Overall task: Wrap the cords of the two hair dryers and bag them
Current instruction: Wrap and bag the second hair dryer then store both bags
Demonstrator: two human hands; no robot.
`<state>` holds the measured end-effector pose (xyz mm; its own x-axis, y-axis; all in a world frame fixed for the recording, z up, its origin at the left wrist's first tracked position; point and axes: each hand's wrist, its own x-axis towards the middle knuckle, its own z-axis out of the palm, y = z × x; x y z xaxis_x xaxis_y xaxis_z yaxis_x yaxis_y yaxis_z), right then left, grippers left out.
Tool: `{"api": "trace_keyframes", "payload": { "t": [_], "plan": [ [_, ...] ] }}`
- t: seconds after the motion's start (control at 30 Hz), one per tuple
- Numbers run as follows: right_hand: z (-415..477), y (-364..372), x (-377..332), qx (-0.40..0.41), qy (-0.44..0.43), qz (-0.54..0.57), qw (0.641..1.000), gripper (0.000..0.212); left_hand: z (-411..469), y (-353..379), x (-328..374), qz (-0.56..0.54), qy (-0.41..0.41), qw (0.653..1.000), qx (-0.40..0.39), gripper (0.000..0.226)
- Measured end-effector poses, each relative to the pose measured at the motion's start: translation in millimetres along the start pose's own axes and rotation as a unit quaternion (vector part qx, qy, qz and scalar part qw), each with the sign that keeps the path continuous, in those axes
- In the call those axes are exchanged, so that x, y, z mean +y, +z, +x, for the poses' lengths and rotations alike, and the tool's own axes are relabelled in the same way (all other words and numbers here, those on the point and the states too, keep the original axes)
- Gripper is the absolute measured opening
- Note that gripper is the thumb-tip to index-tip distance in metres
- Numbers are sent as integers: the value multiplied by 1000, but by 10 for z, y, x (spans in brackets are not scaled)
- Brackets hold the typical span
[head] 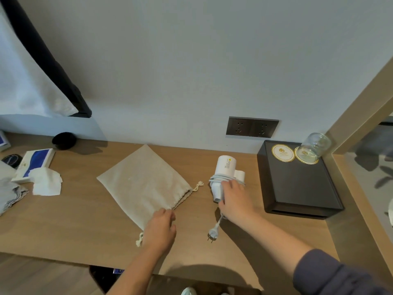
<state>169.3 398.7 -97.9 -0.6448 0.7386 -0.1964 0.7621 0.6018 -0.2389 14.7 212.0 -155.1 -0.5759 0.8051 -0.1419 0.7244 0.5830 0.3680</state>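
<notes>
Open desk (pixel 85 220) between drawstring bag (pixel 144 184) and hair dryer (pixel 225 169), black tray (pixel 297 188) blocking the right — tissues (pixel 46 184) cluttering far left

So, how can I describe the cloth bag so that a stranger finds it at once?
Start at the wooden desk under the dark wall sockets. In its middle, left of the white hair dryer, the beige drawstring bag lies flat. Unlike the white tissues further left, it is large, plain and has knotted cords.

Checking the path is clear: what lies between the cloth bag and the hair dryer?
Head view: between cloth bag and hair dryer, only a knotted drawstring end on bare desk.
</notes>
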Motion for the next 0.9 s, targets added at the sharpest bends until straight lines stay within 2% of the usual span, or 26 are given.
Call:
{"api": "trace_keyframes", "payload": {
  "t": [0.2,0.37,0.43,0.63,0.7,0.77,0.9],
  "plan": [
    [132,211,-408,24,-127,-118,985,38,123,-115,-283,61,-60,996,17,27],
    [370,517,-615,-36,-196,-112,974,46,194,-34,-435,81,-81,993,-16,32],
    [475,608,-670,-44,-216,-110,969,46,223,-5,-447,88,-73,993,-10,27],
    [663,715,-824,-47,-213,-132,967,28,230,54,-548,68,-10,997,27,10],
    [673,727,-841,-44,-212,-124,968,25,207,-1,-535,44,-58,997,-5,19],
    [677,708,-827,-58,-211,-107,970,21,181,-34,-542,41,-112,993,-4,14],
    [638,590,-772,-86,-204,-56,974,16,204,-140,-447,59,-122,991,-18,17]
  ]
}}
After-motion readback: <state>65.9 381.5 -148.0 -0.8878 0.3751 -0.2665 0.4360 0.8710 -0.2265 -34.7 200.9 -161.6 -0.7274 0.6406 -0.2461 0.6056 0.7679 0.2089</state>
